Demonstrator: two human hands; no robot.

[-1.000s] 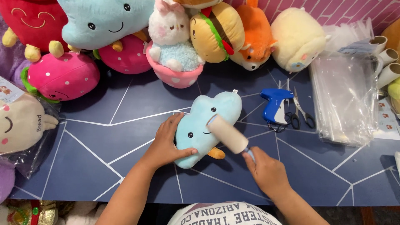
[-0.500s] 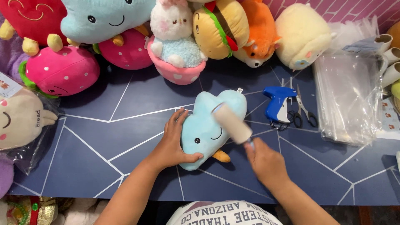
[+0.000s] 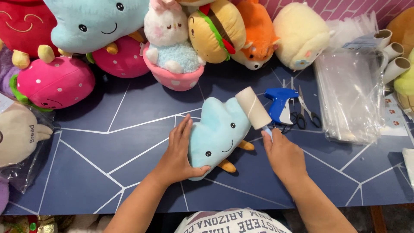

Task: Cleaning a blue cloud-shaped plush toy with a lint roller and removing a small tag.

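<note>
Left hand: my left hand [image 3: 179, 157] lies flat along the near side of the light blue cloud plush [image 3: 217, 133], fingers spread on its edge and thumb hooked under the bottom, pinning it down rather than closing round it
Right hand: my right hand [image 3: 282, 155] is wrapped around the pale blue handle of the lint roller [image 3: 253, 108], fist closed on it
Roller: I see its white drum tilted, touching the upper right lobe of the plush
Plush: it lies face up and slanted on the dark blue table [image 3: 108, 172], between my two hands, its orange feet pointing toward my right hand
Beside it: a blue tagging gun [image 3: 278, 103] and scissors [image 3: 307, 113] just right of the roller, then a stack of clear plastic bags [image 3: 351, 97]
Far edge: a row of stuffed toys, among them a pink cupcake bunny [image 3: 172, 51] and a burger plush [image 3: 215, 32]
</note>
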